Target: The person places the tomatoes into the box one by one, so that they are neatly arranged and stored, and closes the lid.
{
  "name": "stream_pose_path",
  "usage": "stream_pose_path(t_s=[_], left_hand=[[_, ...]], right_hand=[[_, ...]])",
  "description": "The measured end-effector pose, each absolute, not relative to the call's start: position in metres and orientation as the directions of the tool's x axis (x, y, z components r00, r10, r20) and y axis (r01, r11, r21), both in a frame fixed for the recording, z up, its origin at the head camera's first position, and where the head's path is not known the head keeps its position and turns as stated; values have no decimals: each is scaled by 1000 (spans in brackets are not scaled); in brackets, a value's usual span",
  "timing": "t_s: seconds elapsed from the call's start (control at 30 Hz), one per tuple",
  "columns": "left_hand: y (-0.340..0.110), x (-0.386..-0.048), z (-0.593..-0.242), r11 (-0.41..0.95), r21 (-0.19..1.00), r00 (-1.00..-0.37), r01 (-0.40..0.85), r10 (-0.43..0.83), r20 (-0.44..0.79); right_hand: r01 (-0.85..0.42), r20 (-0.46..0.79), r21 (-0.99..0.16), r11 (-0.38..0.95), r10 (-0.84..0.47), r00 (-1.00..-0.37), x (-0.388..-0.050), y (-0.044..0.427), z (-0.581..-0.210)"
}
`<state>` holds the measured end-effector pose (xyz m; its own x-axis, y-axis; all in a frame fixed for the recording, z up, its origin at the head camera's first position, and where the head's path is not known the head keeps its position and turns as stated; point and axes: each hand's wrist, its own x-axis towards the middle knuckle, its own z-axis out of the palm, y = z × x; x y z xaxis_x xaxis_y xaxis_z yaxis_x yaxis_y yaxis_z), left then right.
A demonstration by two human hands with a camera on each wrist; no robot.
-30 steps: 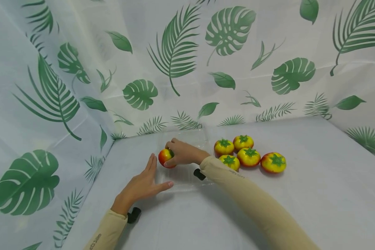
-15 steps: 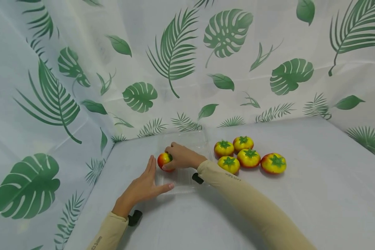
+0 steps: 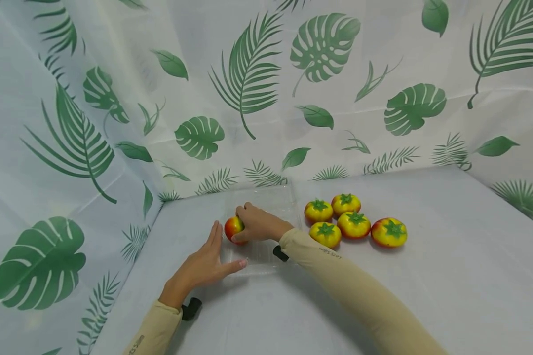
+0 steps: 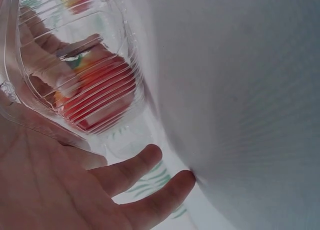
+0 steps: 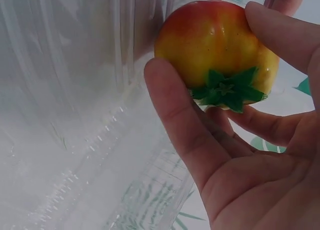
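A clear ribbed plastic box (image 3: 273, 195) lies on the table. At its left end, my right hand (image 3: 264, 224) grips a red-and-yellow tomato (image 3: 233, 230) with a green star-shaped top. Thumb and fingers go round the tomato's sides in the right wrist view, where its green top (image 5: 227, 88) faces the palm. Through the ribbed wall, the left wrist view shows the same tomato (image 4: 102, 95) low inside the box. My left hand (image 3: 200, 266) is beside the box's near left corner, fingers extended and thumb apart; its palm side lies by the rim.
To the right of the box, several more red-and-yellow tomatoes (image 3: 353, 225) stand close together on the white table (image 3: 444, 276). One tomato (image 3: 388, 231) sits at the group's right end. Leaf-patterned sheeting (image 3: 257, 143) rises behind and at the left.
Over the first half second my right hand and the tomato shift slightly left and nearer to me. Since then both hands stay almost still.
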<state>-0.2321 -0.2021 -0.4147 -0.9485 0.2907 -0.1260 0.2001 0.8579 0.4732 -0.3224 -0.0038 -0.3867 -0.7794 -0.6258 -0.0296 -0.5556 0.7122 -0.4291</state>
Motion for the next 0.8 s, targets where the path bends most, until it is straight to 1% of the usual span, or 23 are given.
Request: stream_pose_path(t_s=[0.23, 0.57, 0.8], left_hand=[[-203, -232, -413, 853, 479, -944, 208, 304, -130], [-207, -232, -410, 826, 510, -926, 240, 352, -134], [-208, -233, -411, 828, 506, -926, 241, 353, -137]], right_hand=[[-551, -28, -456, 699, -630, -776, -322, -1, -385], [-545, -39, -457, 703, -628, -777, -321, -1, -384], [-538, -44, -477, 695, -630, -775, -320, 2, -381]])
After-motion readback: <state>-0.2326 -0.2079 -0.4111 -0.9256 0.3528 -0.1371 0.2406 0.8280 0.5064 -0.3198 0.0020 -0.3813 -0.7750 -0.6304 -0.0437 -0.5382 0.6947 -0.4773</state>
